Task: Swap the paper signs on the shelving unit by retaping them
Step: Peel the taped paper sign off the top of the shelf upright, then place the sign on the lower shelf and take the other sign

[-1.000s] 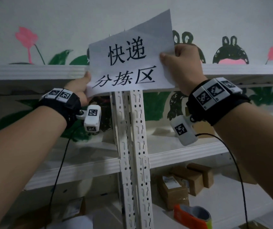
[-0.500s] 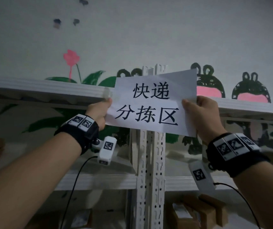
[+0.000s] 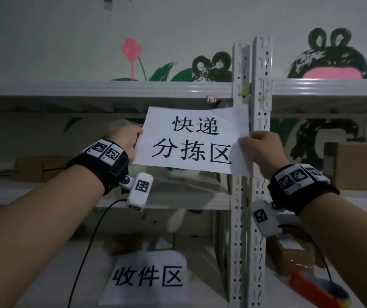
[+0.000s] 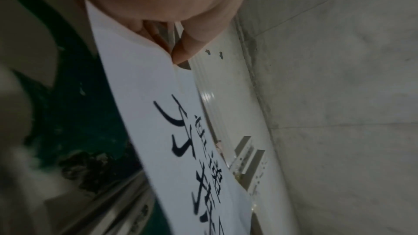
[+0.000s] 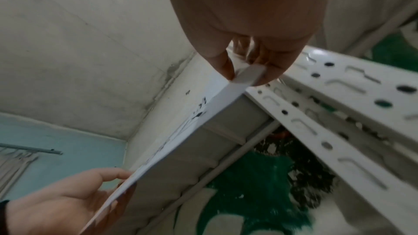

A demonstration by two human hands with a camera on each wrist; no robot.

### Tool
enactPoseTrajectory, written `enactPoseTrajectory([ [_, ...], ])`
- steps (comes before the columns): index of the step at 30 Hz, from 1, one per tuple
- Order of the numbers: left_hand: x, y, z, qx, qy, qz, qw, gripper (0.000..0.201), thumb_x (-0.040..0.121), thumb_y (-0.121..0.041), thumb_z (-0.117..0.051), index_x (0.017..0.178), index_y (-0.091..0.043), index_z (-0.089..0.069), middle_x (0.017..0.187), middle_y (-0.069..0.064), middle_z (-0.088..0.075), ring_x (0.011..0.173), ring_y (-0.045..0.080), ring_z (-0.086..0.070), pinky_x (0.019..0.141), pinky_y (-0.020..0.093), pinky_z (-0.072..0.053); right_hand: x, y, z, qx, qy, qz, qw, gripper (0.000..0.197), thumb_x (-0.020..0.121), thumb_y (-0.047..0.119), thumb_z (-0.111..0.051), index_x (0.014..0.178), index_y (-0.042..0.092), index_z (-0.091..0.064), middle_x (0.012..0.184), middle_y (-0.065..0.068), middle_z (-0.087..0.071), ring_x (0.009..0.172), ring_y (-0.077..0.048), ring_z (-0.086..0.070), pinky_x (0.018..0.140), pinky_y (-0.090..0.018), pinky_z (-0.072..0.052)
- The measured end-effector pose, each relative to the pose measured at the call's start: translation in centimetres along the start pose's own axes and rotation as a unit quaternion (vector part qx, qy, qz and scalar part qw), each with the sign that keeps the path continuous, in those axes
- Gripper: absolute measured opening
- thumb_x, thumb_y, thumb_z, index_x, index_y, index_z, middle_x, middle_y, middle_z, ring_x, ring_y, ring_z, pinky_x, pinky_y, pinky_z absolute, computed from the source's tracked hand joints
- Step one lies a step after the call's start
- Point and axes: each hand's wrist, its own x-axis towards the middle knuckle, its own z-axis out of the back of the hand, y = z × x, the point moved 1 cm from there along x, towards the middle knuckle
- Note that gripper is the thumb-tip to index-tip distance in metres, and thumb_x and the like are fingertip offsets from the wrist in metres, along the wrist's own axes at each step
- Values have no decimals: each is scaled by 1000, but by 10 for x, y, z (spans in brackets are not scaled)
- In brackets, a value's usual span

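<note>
- White paper sign with black handwritten characters (image 3: 194, 141) held up just below the white metal top shelf beam (image 3: 111, 90), right edge over the white perforated upright posts (image 3: 252, 196).
- Left hand (image 3: 127, 141) grip pinching the sign's left edge.
- Right hand (image 3: 265, 150) grip pinching its lower right corner.
- Second white paper sign with three black characters (image 3: 148, 278) low on the shelving, below the left hand.

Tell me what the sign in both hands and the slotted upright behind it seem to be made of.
Sign: thin white paper, matte, black printed characters; it curls where the right hand and left hand pinch it. Upright: apparently sheet steel with a glossy white coat, judging by its punched slots, holes and sheen.
</note>
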Motion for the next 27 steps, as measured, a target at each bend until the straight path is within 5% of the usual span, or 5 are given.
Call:
enactPoseTrajectory([
  [4, -8, 15, 27, 23, -56, -37, 997, 18, 72, 5, -68, 88, -4, -72, 75, 13, -65, 64, 23, -60, 54, 30, -54, -8, -19, -34, -16, 25, -12, 1000, 24, 83, 23, -70, 65, 15, -56, 60, -8, -43, 54, -16, -43, 52, -24, -36],
  [7, -2, 28, 31, 40, -112, -38, 992, 74, 60, -6, -82, 130, 4, -59, 124, 19, -67, 108, 35, -70, 81, 47, -63, -5, -35, -60, -10, 37, -31, 999, 22, 86, 25, -69, 70, 16, -56, 65, -10, -42, 57, -18, -45, 50, -22, -37],
  [9, -6, 33, 29, 119, -147, -42, 981, 105, 80, -17, -79, 164, -7, -17, 169, 19, -21, 151, 38, -36, 120, 50, -38, -4, -43, -76, 11, 30, -39, 999, 25, 87, 24, -68, 70, 16, -51, 66, -9, -40, 59, -17, -43, 56, -25, -37],
  [13, -12, 43, 16, 261, -126, -123, 949, 98, 97, -25, -71, 168, -19, -4, 169, 12, 32, 160, 33, -17, 120, 31, -30, 2, -55, -106, 15, 5, -77, 997, 42, 88, 13, -66, 54, 14, -42, 55, -2, -38, 53, -19, -40, 54, -22, -35],
  [27, 24, 131, -23, 636, 152, -122, 746, 61, 102, -64, -39, 144, -22, -51, 161, 10, -31, 149, 34, -28, 116, 50, -31, 37, -95, -181, -94, 32, -158, 982, 11, 88, 7, -57, 90, 0, -66, 81, -13, -65, 76, -29, -64, 63, -33, -47],
])
